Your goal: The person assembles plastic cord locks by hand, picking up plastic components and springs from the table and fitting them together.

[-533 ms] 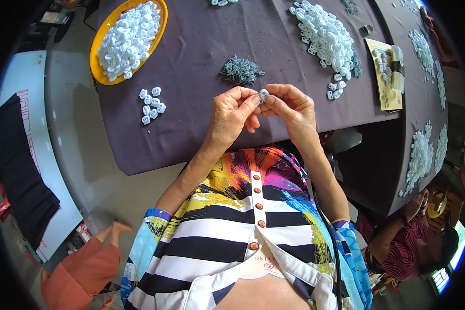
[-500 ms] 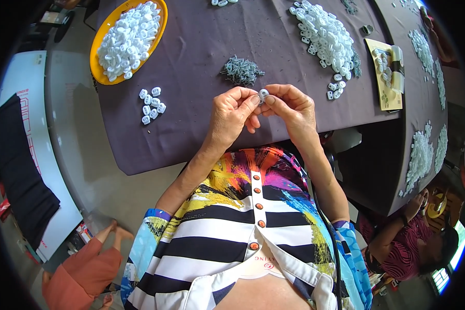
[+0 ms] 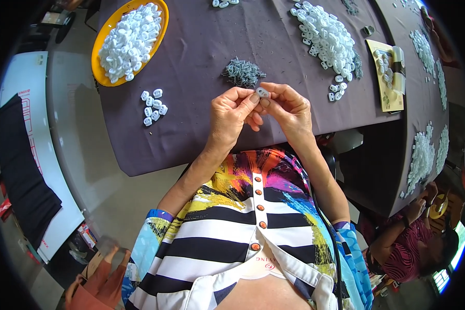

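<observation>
A small white oval plastic piece with two dark holes [image 3: 262,92], shaped like a cord lock, is held up above the table's near edge. My left hand [image 3: 230,114] pinches one side of it between thumb and forefinger. From the other side, my right hand [image 3: 290,111] grips it the same way, so both hands are closed on the one piece. Just beyond my fingers lies a heap of tiny grey parts [image 3: 242,72], perhaps springs or pins; they are too small to tell. A few similar white pieces [image 3: 156,103] lie loose to the left.
At the far left of the dark-covered table [image 3: 191,139], a yellow oval tray [image 3: 97,72] is piled with white pieces. A larger white heap [image 3: 328,44] lies right of centre, near a yellow card [image 3: 379,85]. Other people sit or squat at lower left and lower right.
The white piece has tipped from nearly upright to a slant between my fingers, its two-hole side now showing. My right hand shifted slightly left. The person at lower left has moved.
</observation>
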Demonstrator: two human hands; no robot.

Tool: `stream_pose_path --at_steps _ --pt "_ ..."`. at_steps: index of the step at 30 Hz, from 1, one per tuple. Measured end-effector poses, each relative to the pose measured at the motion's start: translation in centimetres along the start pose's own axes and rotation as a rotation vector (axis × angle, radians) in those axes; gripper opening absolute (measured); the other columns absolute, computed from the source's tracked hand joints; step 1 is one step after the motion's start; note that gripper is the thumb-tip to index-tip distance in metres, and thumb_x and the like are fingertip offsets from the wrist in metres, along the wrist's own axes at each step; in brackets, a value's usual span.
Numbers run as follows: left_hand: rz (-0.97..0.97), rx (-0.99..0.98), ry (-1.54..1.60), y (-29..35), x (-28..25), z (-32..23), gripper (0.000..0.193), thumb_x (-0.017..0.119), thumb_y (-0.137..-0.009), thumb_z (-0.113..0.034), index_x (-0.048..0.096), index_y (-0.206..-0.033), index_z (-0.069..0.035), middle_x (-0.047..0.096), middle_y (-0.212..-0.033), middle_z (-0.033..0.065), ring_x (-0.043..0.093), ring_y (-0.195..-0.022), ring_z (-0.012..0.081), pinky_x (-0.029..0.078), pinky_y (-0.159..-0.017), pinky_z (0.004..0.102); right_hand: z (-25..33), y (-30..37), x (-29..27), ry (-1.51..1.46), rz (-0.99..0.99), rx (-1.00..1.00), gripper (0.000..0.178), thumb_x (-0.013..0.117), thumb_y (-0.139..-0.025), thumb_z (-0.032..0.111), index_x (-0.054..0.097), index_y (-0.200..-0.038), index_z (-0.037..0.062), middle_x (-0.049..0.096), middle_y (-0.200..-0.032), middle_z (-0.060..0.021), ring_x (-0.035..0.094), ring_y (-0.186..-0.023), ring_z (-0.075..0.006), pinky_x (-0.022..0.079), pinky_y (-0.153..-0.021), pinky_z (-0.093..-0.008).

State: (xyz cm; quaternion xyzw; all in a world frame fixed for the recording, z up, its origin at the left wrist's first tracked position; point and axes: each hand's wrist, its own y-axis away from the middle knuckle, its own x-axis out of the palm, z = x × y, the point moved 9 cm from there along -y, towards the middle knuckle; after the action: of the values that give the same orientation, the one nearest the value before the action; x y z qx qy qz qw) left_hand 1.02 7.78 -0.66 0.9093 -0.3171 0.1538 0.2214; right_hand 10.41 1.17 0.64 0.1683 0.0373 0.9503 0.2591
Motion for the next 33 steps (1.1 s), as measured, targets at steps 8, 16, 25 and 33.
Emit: stream_pose_path --at_steps 8,16,25,33 --pt "0.028 -0.127 0.106 0.0 -0.3 1.0 0.010 0.059 -0.082 -0.007 0.059 -0.089 0.000 0.063 -0.072 0.0097 0.056 -0.049 0.0099 0.045 -0.039 0.0203 0.7 -0.1 0.1 0.028 0.026 0.011 0.023 0.053 -0.083 -0.003 0.057 -0.106 -0.0014 0.062 -0.087 -0.0039 0.059 -0.079 -0.0089 0.048 -0.071 -0.0218" --pt "0.035 -0.183 0.128 0.2 -0.2 1.0 0.011 0.059 -0.082 -0.009 0.058 -0.090 -0.001 0.063 -0.074 0.0094 0.060 -0.055 0.0125 0.048 -0.045 0.0220 1.2 0.0 0.6 0.086 0.070 -0.028 0.022 0.054 -0.084 0.000 0.056 -0.106 -0.0024 0.062 -0.087 -0.0053 0.060 -0.079 -0.0105 0.050 -0.072 -0.0228" --pt "0.003 -0.192 0.131 0.5 -0.2 1.0 0.010 0.058 -0.082 -0.009 0.058 -0.088 -0.002 0.064 -0.074 0.0093 0.061 -0.057 0.0127 0.050 -0.049 0.0240 0.7 0.1 -0.2 0.010 -0.003 -0.010 0.021 0.055 -0.083 0.000 0.056 -0.104 -0.0040 0.063 -0.087 -0.0068 0.061 -0.077 -0.0113 0.050 -0.070 -0.0227" --pt "-0.025 -0.154 0.177 0.6 0.1 1.2 0.009 0.058 -0.082 -0.009 0.057 -0.087 -0.002 0.063 -0.074 0.0090 0.061 -0.059 0.0126 0.052 -0.053 0.0249 0.7 0.0 -0.3 0.089 -0.001 -0.039 0.019 0.055 -0.083 -0.003 0.058 -0.102 -0.0036 0.063 -0.087 -0.0058 0.060 -0.078 -0.0101 0.050 -0.069 -0.0217"
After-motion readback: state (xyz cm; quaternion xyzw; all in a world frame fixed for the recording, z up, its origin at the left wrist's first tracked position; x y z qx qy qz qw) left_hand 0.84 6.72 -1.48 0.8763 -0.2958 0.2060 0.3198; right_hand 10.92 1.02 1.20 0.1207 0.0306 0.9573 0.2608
